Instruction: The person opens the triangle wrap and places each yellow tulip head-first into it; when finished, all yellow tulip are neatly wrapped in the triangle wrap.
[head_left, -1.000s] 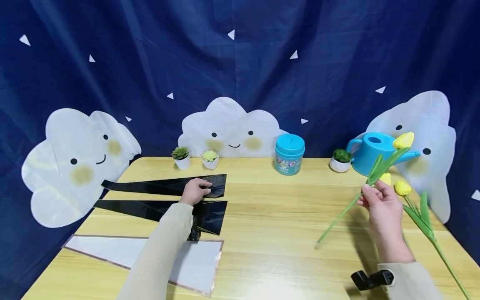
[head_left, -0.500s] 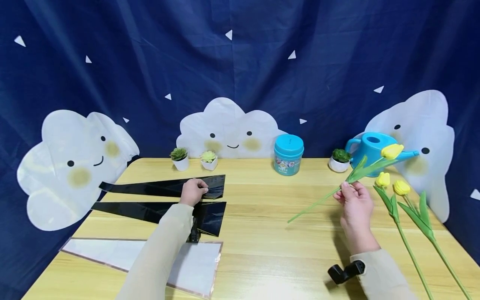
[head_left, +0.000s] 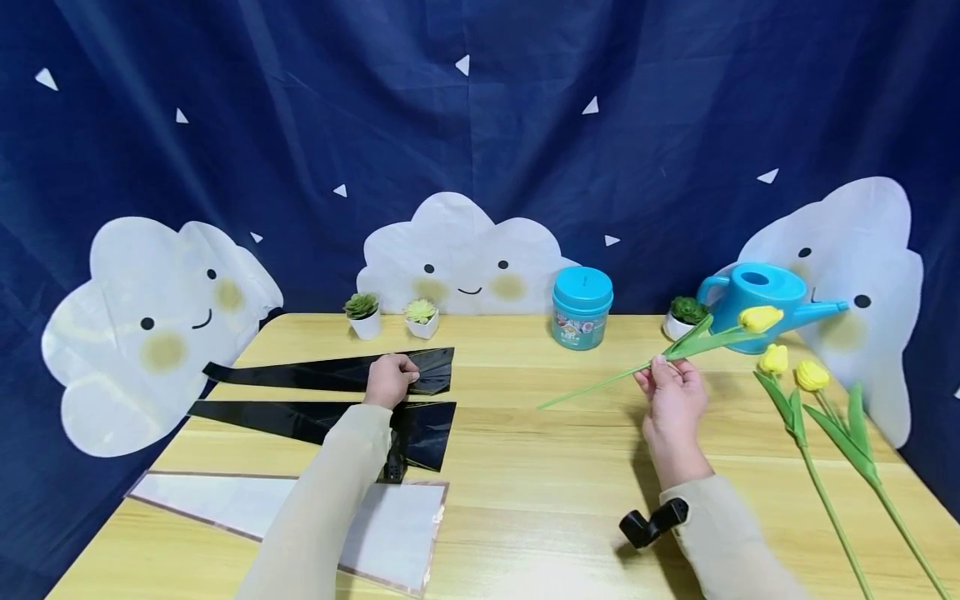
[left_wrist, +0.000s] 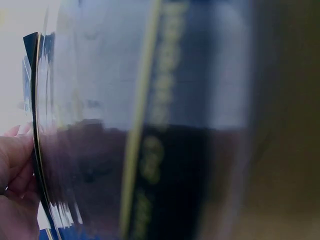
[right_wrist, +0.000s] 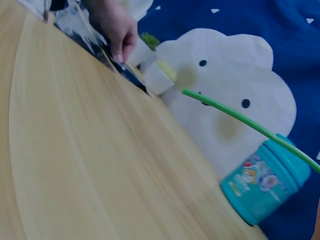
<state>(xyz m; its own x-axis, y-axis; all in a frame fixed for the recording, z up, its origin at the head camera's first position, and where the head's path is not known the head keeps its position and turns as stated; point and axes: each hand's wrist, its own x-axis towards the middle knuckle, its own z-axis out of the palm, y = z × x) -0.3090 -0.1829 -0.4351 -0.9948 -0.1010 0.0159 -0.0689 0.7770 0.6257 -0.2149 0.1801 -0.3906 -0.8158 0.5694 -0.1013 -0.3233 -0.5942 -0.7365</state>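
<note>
Between the thumb and fingers of my right hand point(head_left: 675, 404) is a yellow tulip point(head_left: 761, 318), pinched on its green stem just below the leaves. Its bloom points right and its bare stem slants down to the left; the right wrist view shows the stem end point(right_wrist: 240, 117) in front of the backdrop. My left hand point(head_left: 392, 382) pinches the wide end of the farther black flower sleeve point(head_left: 300, 377), a long tapered glossy sheet. In the left wrist view the fingers point(left_wrist: 17, 160) are at the sleeve's dark edge, and blurred clear film with yellow lettering fills most of the picture.
A second black sleeve point(head_left: 431, 437) and a white sleeve point(head_left: 397, 525) lie nearer on the left. Two more yellow tulips point(head_left: 812, 375) lie at the right. Along the back stand small potted succulents point(head_left: 365, 321), a teal lidded tub point(head_left: 581, 308) and a blue watering can point(head_left: 757, 300).
My right hand has carried the tulip leftward from the other two tulips, its stem tipping flatter and pointing toward the black sleeves. The left hand has stayed at the sleeve.
</note>
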